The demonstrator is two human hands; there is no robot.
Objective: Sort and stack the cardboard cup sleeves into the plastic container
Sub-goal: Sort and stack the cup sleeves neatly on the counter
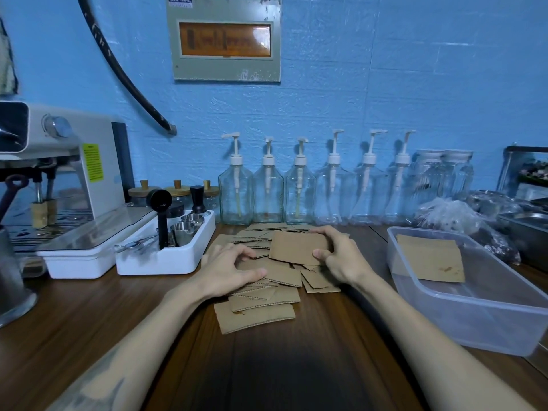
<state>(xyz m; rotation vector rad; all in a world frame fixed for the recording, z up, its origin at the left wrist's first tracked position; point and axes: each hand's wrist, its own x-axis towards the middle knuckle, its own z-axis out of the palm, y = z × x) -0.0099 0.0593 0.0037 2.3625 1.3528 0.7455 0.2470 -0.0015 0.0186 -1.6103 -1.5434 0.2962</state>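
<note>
My forearms come in low over the dark wood worktop (311, 351), both reaching fwd to the pile of cardboard sleeves (264, 295) spread across the middle. Nearest sleeve of the pile lies flat, corrugated edge toward me, w/ others fanned on top and behind it, up to the bottles at the back.

My left hand (228, 269) rests on the pile's left side, fingers curved, fingertips and thumb touching cardboard; can't tell if it's pinching one or just pressing down. My right hand (336, 253) holds one sleeve (296, 247) by its right end, thumb on the near edge, fingers curled over the far edge. That sleeve sits tilted, above the rest of the pile.

Plastic container (444, 324) stands to the right, near the pile but apart from it. Clear walls, a few sleeves stacked flat in its far half (430, 259).

Left side: white tray (166, 259) w/ steel cups, a black scoop and a tamper, just beside the pile. Espresso machine (74, 173) further left. Row of pump bottles (299, 185) along the blue wall. Crumpled plastic bags (450, 215) behind the container.
</note>
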